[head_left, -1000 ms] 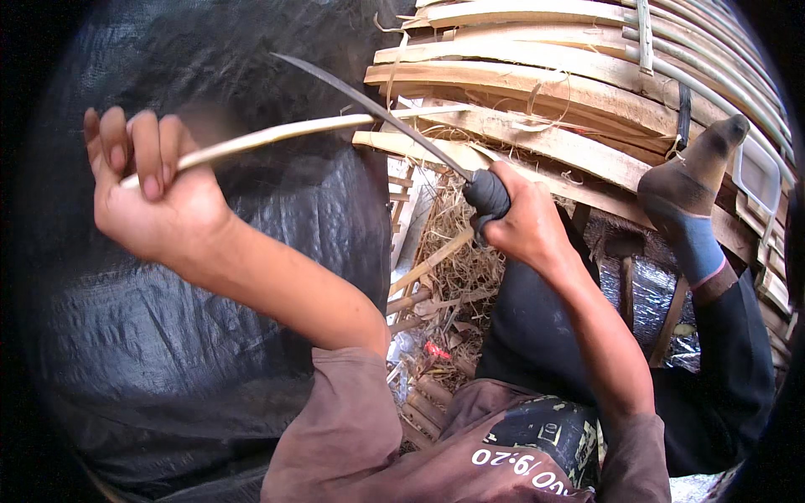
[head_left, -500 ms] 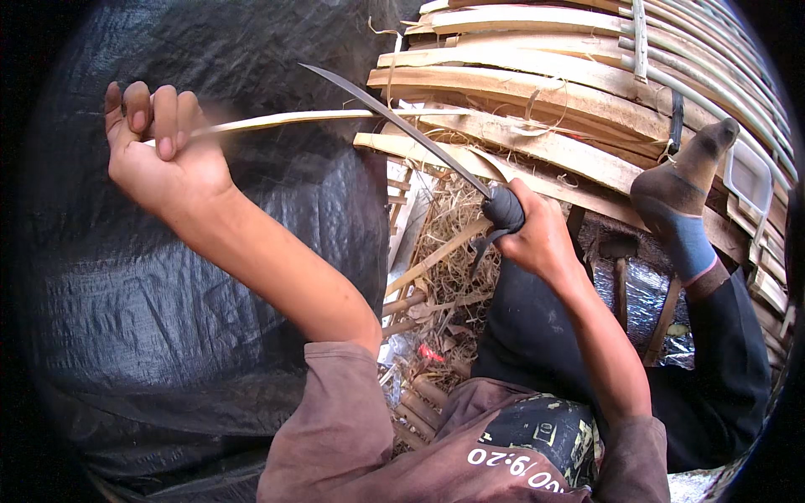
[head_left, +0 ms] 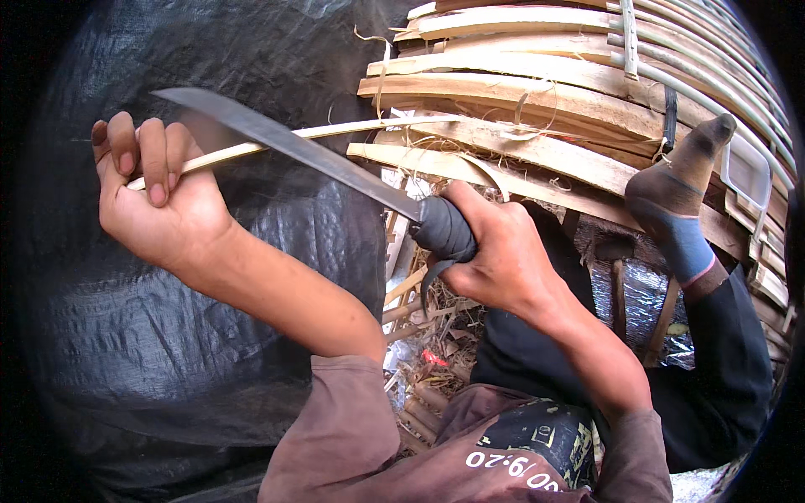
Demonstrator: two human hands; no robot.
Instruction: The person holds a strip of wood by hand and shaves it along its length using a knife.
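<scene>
My left hand (head_left: 159, 184), palm up, has its fingers curled over the near end of a thin, pale strip that looks like bamboo (head_left: 360, 127). The strip runs right from the fingers to the slats. My right hand (head_left: 507, 247) grips the black-wrapped handle of a machete (head_left: 335, 172). Its long blade slants up and left across the strip, the tip hanging above the left fingers. The blade hides a short stretch of the strip; from this view I cannot tell whether the two touch.
Split wooden slats (head_left: 537, 88) lie side by side at the upper right, with curly shavings among them. My socked foot (head_left: 675, 184) rests against them. A clear plastic container (head_left: 746, 172) sits beyond it. Black plastic sheeting (head_left: 277, 210) covers the left side; dry shavings litter the slatted floor.
My right hand has moved left with the machete, carrying the blade along the strip toward my left hand. The left hand has shifted slightly left and down, still holding the strip.
</scene>
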